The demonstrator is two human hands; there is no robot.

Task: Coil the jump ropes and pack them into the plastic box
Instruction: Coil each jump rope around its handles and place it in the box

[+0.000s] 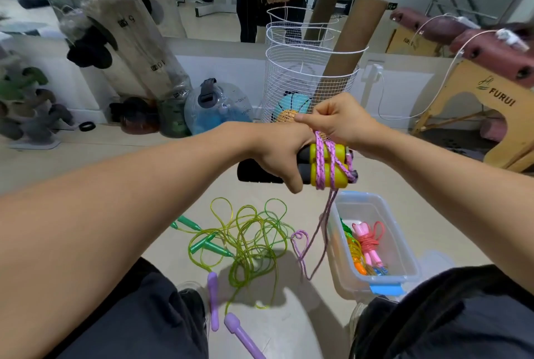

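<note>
Your left hand has its fingers curled round the two black-and-yellow handles, held side by side, and your right hand pinches the purple cord just above them, its fingers closed on the strand as it crosses the yellow ends in several turns. That cord looks soft, braided and light, so it should bend wherever you lead it and will likely slacken if the pinch loosens; keep tension from the right fingers and take hold close to the handles, not far down the tail. The handles are the stiff part and give you the firm grip. The loose tail hangs from the bundle down to the floor, ending in a small loop just beside the plastic box, so watch that it does not catch on the box's near-left wall as you wind. The box sits on the floor below your right forearm, open, already holding a pink coiled rope and other coloured ones; there seems room left at its far end. Left of the tail lies the tangled green rope, thin, glossy plastic that probably springs back and slips, with its green handles toward the left. Two lilac handles rest between your knees. Open floor lies beyond the box.
</note>
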